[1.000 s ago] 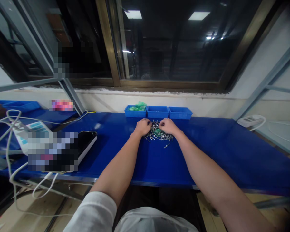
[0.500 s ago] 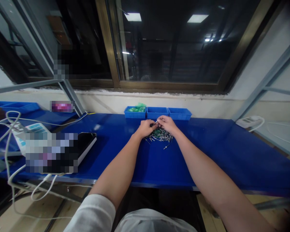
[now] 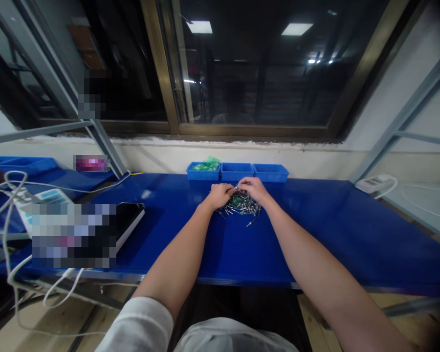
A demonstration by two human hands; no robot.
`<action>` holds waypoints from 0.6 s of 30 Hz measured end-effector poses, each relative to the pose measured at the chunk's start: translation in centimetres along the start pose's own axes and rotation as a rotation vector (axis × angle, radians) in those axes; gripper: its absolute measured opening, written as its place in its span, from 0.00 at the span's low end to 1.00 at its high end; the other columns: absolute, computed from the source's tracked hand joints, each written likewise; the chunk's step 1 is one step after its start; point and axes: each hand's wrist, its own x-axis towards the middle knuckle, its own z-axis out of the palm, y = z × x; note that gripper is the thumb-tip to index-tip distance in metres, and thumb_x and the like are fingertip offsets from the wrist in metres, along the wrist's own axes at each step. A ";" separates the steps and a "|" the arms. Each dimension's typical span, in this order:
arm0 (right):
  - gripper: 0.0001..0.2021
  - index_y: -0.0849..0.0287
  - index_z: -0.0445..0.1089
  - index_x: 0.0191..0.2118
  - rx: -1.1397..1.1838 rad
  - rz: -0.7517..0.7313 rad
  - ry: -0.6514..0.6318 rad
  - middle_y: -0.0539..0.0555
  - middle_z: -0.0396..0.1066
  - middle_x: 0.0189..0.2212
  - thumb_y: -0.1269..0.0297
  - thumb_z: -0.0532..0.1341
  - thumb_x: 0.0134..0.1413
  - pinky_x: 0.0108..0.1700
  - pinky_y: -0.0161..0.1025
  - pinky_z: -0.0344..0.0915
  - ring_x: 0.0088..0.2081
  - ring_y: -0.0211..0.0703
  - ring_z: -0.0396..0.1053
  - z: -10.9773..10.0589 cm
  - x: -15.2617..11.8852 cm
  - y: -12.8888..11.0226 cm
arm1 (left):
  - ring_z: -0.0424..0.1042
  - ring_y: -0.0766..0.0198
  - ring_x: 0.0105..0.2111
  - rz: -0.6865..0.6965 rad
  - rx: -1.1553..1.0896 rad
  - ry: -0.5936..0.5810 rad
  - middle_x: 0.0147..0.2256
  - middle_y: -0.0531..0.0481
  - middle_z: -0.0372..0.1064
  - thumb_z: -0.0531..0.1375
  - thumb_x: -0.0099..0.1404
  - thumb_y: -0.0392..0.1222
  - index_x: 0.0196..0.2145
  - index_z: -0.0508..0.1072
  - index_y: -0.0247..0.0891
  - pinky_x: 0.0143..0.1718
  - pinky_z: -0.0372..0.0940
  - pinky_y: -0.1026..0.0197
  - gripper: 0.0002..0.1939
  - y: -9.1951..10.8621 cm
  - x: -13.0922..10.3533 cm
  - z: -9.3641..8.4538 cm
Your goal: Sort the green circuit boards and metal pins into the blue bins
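Loose, slender metal pins shaped like rivets form a low, bristling pile (image 3: 246, 205) on the smooth, glossy blue tabletop (image 3: 238, 254). Their thin, silvery shafts cross at all angles, and a green patch (image 3: 236, 201), its material too small to tell, shows in the middle of the heap. One single pin (image 3: 251, 223) lies apart on the near side, a straight rod with a wider collar partway along it.

The left hand (image 3: 220, 196) is at the pile's left edge, its fingers curled inward. The right hand (image 3: 252, 188) is at the far right of the pile, fingers bent and tips drawn together, almost meeting the left fingertips. Something small and shiny shows between them, but whether either hand grips a pin cannot be told.

Just behind the hands, three shallow rectangular blue bins stand side by side against the pale wall. The left bin (image 3: 203, 176) holds crinkled, translucent green plastic film (image 3: 210, 164) that rises above its rim; beside it are the middle bin (image 3: 230, 175) and the right bin (image 3: 273, 178), whose walls look smooth and slightly flared.
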 end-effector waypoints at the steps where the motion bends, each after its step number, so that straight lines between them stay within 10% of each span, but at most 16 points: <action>1: 0.07 0.60 0.70 0.24 0.010 0.014 0.007 0.49 0.68 0.19 0.61 0.61 0.38 0.27 0.35 0.58 0.22 0.36 0.62 -0.1 0.0 0.1 | 0.70 0.62 0.34 0.008 -0.009 0.006 0.32 0.50 0.73 0.50 0.66 0.47 0.32 0.75 0.40 0.38 0.58 0.63 0.16 0.0 0.0 0.0; 12: 0.11 0.60 0.72 0.22 -0.217 0.085 0.529 0.52 0.71 0.20 0.58 0.58 0.41 0.33 0.38 0.63 0.27 0.43 0.68 -2.6 1.0 2.1 | 0.65 0.54 0.50 -0.225 0.024 0.194 0.47 0.45 0.69 0.54 0.63 0.46 0.46 0.71 0.40 0.51 0.57 0.52 0.16 -0.7 0.1 0.0; 18: 0.27 0.61 0.66 0.51 -0.035 0.118 0.626 0.59 0.71 0.46 0.64 0.59 0.39 0.38 0.39 0.66 0.42 0.46 0.70 -4.0 1.3 2.7 | 0.65 0.55 0.50 -0.214 0.027 0.180 0.48 0.45 0.67 0.53 0.63 0.44 0.45 0.72 0.40 0.52 0.58 0.53 0.15 -1.2 0.2 0.4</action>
